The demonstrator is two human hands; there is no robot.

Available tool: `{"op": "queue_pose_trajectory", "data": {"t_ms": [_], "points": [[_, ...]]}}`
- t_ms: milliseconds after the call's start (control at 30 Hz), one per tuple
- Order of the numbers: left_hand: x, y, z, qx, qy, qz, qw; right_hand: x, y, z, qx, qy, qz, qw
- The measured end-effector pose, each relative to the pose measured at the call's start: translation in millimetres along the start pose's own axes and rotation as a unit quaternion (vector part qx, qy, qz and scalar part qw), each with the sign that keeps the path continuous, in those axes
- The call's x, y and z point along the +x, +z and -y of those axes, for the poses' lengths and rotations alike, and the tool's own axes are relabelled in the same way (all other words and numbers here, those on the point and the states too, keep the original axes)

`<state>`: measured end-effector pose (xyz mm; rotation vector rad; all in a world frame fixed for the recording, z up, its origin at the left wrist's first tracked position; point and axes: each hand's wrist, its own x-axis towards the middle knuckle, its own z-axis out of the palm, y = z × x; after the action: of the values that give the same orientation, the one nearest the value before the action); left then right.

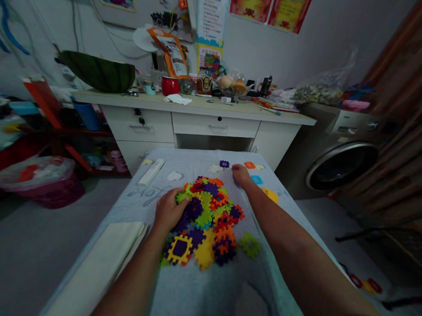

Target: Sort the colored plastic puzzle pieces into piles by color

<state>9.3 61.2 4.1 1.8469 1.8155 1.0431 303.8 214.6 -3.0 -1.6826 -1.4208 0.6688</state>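
Ahead, foam tiles (206, 218), draped table (203, 293), desk (216, 125).

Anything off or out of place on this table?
Nothing looks damaged. Most foam pieces sit in one pile with the left hand resting on it, but a few loose pieces lie scattered by the right hand, and a yellow piece sits near the table's right edge.

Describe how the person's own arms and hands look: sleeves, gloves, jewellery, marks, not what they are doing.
No sleeve shows on the left forearm or the right forearm; both are bare to the picture's edge. The left hand and right hand wear no gloves. No watch, bracelet or ring can be made out in the dim light.
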Motion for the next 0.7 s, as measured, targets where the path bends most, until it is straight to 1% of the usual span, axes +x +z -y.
{"op": "queue_pose_trajectory", "data": {"t_ms": [67,167,267,367,433,567,633,700], "points": [[0,-0.6,-1,0.0,-0.002,0.002,1.0,0,1,5,-0.034,0.011,-0.001,0.999],[0,-1.5,-3,0.005,-0.01,0.001,1.0,0,10,17,-0.072,0.025,0.007,0.997],[-1,-2.4,-4,0.009,-0.013,0.0,1.0,-2,21,27,-0.092,0.033,0.013,0.995],[-1,-3.2,-6,0.009,-0.013,-0.001,1.0,-6,24,32,-0.095,0.033,0.014,0.995],[-1,-3.3,-7,0.009,-0.014,0.0,1.0,-9,22,33,-0.086,0.026,0.017,0.996],[-1,-2.2,-6,0.01,-0.012,-0.002,1.0,-20,10,37,-0.048,0.004,0.031,0.998],[-1,-1.9,-5,0.01,-0.007,0.0,1.0,-31,4,40,-0.026,-0.007,0.043,0.999],[-1,-2.2,-5,0.008,-0.005,0.004,1.0,-44,0,41,0.002,-0.02,0.069,0.997]]}}
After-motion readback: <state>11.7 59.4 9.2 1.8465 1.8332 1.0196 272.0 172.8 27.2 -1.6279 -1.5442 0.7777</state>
